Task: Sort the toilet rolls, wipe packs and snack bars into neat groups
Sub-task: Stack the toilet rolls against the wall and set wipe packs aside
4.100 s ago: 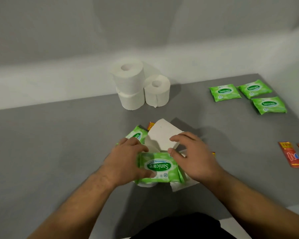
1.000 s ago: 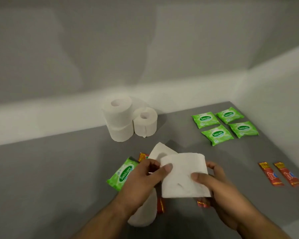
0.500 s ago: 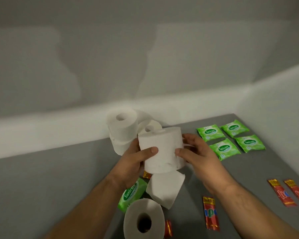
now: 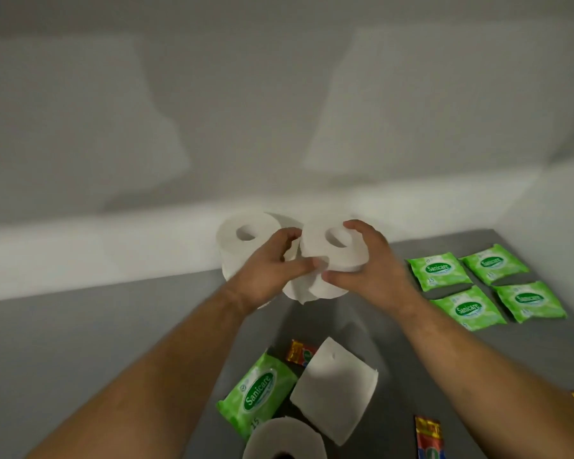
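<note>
Head view: my left hand (image 4: pixel 265 273) and right hand (image 4: pixel 370 270) both curl round a toilet roll (image 4: pixel 332 253) at mid-frame, upright atop another, just beside a stacked roll (image 4: pixel 242 233). Four wipe packs (image 4: pixel 471 309) lie at right. Lower centre: a loose pack (image 4: pixel 259 392), a tipped roll (image 4: pixel 335 382) and a snack bar (image 4: pixel 428 438).

Head camera looks forward and down, close over the grey table (image 4: pixel 80 342).
</note>
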`<action>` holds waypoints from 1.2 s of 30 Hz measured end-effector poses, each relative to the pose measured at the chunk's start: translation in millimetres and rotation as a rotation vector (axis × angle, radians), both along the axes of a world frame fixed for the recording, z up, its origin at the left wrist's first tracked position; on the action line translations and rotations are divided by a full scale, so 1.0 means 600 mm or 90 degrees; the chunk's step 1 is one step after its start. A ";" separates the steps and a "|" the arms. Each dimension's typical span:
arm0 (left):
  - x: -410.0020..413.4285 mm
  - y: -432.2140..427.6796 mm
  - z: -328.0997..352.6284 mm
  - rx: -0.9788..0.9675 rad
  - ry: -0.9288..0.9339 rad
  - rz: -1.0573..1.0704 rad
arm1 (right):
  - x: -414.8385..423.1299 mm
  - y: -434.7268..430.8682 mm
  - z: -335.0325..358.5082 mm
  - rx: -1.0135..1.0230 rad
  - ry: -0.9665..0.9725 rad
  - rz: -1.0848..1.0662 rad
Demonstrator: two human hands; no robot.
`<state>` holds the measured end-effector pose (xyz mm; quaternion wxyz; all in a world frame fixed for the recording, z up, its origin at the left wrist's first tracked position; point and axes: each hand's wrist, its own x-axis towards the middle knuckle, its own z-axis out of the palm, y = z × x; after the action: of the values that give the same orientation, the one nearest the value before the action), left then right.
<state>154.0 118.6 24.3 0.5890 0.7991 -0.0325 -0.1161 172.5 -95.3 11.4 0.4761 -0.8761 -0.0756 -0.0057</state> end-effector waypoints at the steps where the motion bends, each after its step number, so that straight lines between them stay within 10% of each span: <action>1: -0.004 0.008 -0.005 0.019 -0.002 0.018 | 0.013 0.003 -0.009 0.000 -0.010 -0.005; 22: -0.171 0.071 -0.109 0.066 0.067 0.110 | 0.083 0.054 -0.061 -0.067 0.042 0.019; 36: -0.255 0.082 -0.150 0.016 0.143 0.164 | -0.249 -0.027 -0.140 -0.015 0.293 0.040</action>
<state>1.1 167.7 -65.9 0.5892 0.7858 0.1374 -0.1286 23.1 -111.7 -72.8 0.4702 -0.8571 0.0079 0.2101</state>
